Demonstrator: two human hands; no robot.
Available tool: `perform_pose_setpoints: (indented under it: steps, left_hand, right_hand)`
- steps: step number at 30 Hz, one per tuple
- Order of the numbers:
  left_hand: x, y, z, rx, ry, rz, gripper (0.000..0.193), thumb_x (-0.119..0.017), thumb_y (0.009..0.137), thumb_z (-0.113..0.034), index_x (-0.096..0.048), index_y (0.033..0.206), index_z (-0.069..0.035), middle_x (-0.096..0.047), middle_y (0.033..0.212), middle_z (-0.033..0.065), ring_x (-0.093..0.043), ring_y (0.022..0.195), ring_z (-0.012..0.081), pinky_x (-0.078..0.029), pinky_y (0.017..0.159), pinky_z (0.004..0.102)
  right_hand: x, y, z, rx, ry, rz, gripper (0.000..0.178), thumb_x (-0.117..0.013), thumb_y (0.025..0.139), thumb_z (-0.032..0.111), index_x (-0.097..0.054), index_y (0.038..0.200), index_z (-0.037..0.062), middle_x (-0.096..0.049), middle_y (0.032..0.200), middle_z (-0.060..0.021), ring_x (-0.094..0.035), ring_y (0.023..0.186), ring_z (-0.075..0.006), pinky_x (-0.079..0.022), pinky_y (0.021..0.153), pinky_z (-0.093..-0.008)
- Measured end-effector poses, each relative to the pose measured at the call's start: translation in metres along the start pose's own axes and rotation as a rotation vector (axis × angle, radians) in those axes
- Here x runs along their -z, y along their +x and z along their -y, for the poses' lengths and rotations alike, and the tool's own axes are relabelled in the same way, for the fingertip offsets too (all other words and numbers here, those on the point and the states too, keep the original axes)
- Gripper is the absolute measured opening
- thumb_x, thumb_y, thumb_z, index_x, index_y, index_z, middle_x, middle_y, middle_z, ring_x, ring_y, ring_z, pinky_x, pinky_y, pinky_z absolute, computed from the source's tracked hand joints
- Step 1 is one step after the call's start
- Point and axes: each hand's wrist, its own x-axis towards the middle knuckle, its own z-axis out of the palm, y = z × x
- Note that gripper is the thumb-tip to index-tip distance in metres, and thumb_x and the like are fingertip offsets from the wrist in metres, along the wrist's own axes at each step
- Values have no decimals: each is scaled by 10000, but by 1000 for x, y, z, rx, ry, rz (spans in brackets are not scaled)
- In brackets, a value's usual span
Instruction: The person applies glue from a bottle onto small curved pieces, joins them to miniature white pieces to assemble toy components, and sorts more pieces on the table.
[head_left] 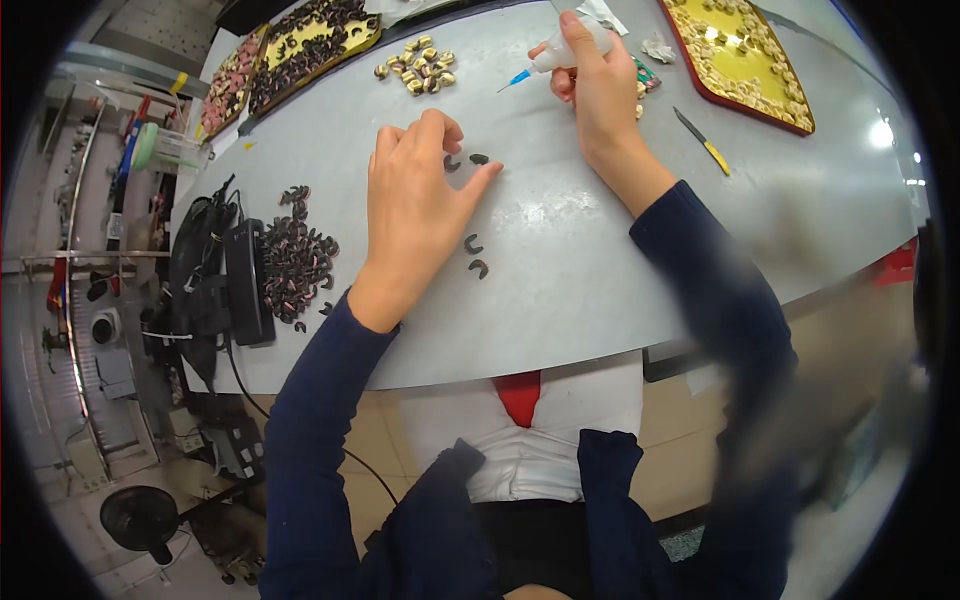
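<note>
In my right hand (608, 105) is a white translucent squeeze bottle (562, 54); its blue needle tip (519, 77) points left and down, above the table. My left hand (415, 190) hovers over the table with thumb and fingers apart. Between them show a small dark curved piece (452, 163) and a dark piece (479, 159) near the thumb tip; both seem to lie on the table. Two more dark curved pieces, an upper one (473, 244) and a lower one (478, 268), rest nearer me.
A heap of dark curved pieces (295, 265) lies left, beside a black box (248, 283) with cables. Cream-and-dark striped pieces (418, 66) sit at the back. Trays of pieces stand far left (262, 72) and far right (806, 128). A yellow-handled knife (704, 143) lies right.
</note>
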Motion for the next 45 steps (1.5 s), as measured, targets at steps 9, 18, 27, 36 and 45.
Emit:
perform_pose_setpoints:
  steps: [9, 18, 27, 36, 45]
  left_hand:
    - [-6, 5, -8, 67, 18, 90, 346, -817, 763, -131, -570, 995, -61, -673, 889, 60, -559, 894, 253, -467, 801, 384]
    - [3, 24, -18, -311, 312, 92, 351, -754, 728, -1, -557, 1011, -64, -644, 926, 84, -573, 900, 273, -412, 780, 383]
    - [28, 52, -11, -278, 87, 246, 393, -808, 726, -47, -554, 1026, -43, -654, 891, 96, -619, 857, 259, -467, 750, 359]
    - [16, 11, 33, 27, -247, -146, 167, -742, 856, -95, -609, 916, -14, -679, 823, 67, -601, 683, 148, -505, 697, 284]
    - [-1, -5, 48, 20, -457, -296, 97, -674, 875, -87, -610, 922, -31, -673, 825, 70, -623, 747, 185, -502, 691, 310]
  right_hand:
    - [-7, 7, -14, 0, 183, -41, 360, -687, 932, 341, -471, 983, 58, -698, 752, -155, -453, 470, -65, -341, 424, -236]
    - [4, 10, 2, -19, 143, -136, 186, -635, 974, 241, -529, 972, 89, -567, 671, -1, -432, 471, -57, -328, 412, -221]
    - [11, 21, 5, 12, 85, -246, 191, -632, 971, 253, -546, 968, 83, -597, 696, -13, -452, 471, -55, -335, 412, -219]
    - [12, 17, -19, 323, -469, -104, 243, -648, 966, 284, -575, 957, 52, -617, 747, -36, -516, 543, -100, -401, 492, -250]
    - [4, -4, 7, 205, -459, 159, 202, -635, 986, 258, -572, 974, 67, -593, 727, -4, -501, 560, -59, -364, 483, -219]
